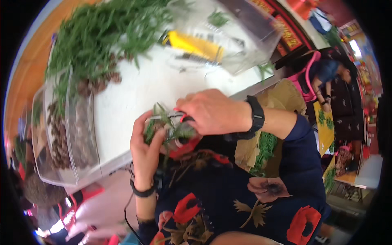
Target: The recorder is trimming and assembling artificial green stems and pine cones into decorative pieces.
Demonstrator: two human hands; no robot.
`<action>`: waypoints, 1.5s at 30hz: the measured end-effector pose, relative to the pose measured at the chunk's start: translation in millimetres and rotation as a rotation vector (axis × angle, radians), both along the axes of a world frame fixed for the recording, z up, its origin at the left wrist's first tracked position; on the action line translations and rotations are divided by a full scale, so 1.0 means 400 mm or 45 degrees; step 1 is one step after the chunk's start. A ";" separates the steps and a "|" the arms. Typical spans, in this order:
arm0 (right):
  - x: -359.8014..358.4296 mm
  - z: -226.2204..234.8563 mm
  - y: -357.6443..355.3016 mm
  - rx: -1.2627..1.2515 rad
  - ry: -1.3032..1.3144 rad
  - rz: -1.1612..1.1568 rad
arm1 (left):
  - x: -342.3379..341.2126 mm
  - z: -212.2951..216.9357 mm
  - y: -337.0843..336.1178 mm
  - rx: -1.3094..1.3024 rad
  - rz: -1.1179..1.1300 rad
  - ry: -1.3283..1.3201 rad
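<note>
My left hand [146, 145] grips a small bunch of green leafy sprigs [165, 128] just off the near edge of a white table [134, 92]. My right hand [212, 112], with a black watch on its wrist, is closed on red-handled scissors [183, 134] whose metal blades lie across the sprigs. The scissors' lower red handle shows below the hand. Both hands are close together over my lap, above dark clothing with red flowers.
A big heap of green sprigs [102, 32] lies at the table's far left. A clear plastic bin [61, 134] with pine cones stands at the left; another clear bin [228, 32] with something yellow at the back. A brown bag holding greens [265, 147] is on my right. A seated person [326, 77] is beyond.
</note>
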State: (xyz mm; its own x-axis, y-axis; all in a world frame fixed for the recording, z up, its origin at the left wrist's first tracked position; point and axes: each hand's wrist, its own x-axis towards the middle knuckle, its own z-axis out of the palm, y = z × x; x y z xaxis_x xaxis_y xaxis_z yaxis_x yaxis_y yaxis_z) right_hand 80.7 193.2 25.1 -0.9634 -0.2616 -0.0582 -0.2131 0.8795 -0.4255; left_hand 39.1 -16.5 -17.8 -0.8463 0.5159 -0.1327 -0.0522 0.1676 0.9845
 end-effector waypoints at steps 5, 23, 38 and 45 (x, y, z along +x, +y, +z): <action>-0.023 0.135 0.073 -0.143 0.122 -0.259 | 0.000 0.007 -0.028 0.378 0.148 -0.069; -0.106 0.233 0.322 0.262 0.915 -0.691 | -0.034 -0.027 -0.047 0.228 -0.001 -0.201; -0.081 -0.200 0.052 0.191 0.475 -0.062 | -0.145 0.024 -0.080 -0.493 0.483 0.817; -0.108 -0.208 0.052 0.215 0.577 -0.048 | -0.176 0.074 -0.163 -1.486 1.123 1.831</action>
State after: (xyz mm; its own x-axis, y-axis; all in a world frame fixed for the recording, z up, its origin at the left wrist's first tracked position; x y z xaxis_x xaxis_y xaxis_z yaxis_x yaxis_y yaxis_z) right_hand 37.6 213.8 -58.2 -0.9102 -0.2489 0.3312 -0.3106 0.9390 -0.1479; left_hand -31.3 -81.8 11.7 -0.5417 0.1776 0.8216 0.0976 0.9841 -0.1485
